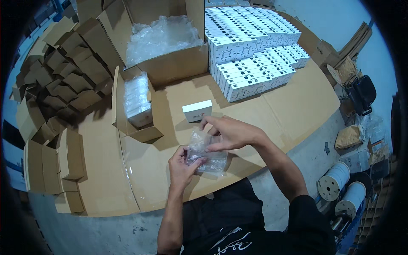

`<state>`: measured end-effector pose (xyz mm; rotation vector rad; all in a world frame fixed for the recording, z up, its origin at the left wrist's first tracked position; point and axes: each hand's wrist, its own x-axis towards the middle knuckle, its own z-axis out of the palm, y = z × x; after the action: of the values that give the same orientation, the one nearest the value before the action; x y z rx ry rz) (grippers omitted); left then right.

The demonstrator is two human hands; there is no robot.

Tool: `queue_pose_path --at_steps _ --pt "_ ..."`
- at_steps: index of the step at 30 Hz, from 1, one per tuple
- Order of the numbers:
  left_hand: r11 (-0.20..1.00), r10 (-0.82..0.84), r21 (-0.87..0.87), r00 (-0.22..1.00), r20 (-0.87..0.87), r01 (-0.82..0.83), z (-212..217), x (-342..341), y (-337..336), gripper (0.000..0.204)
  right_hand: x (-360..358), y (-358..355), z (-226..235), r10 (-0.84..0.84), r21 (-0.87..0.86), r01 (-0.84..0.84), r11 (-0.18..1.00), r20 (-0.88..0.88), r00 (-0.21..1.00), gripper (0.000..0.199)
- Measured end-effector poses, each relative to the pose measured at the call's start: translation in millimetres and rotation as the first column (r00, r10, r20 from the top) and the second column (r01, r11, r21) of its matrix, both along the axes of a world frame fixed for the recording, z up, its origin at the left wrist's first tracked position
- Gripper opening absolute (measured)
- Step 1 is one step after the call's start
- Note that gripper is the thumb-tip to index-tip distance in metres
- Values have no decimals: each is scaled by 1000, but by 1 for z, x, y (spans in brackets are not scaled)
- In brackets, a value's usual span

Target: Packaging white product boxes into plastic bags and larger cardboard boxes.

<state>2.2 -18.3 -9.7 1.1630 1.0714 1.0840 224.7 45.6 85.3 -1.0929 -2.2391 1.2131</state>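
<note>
Both hands hold a clear plastic bag (216, 165) just above the near edge of the cardboard-covered table. My left hand (182, 165) pinches its left side between thumb and fingers. From the right, my right hand (233, 134) closes on the bag's upper part, fingers bent over it. Whether anything lies inside the bag, I cannot tell. Just beyond my right fingers stands a small white box (197, 111). Farther left, an open brown carton (146, 135) holds a row of items in clear plastic (137, 95).
A large open carton (174, 61) full of clear plastic bags (163, 38) stands at the back. Stacked white printed boxes (250, 80) fill the back right. Many brown cartons (72, 153) pile up along the left. Cable reels (334, 180) stand on the floor at right.
</note>
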Motion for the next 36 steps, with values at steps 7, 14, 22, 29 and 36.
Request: queue_pose_path --at_steps 7,14,22,29,36 --pt "998 11 61 998 -68 -7 -3 -3 -1 44 -9 3 5 89 47 -96 994 131 987 23" --pt "993 -90 54 978 -187 102 12 -3 2 50 -7 6 17 238 54 -235 970 -45 970 27" --pt "995 -85 16 921 -380 99 14 -6 3 55 -7 8 19 227 72 -223 972 -43 973 36" --pt "997 -53 45 975 -216 65 4 -4 3 53 15 30 -36 -380 108 530 841 -580 721 30" --pt "997 29 73 973 -229 -13 7 -10 12 53 -2 23 -60 -416 234 521 821 -379 826 40"
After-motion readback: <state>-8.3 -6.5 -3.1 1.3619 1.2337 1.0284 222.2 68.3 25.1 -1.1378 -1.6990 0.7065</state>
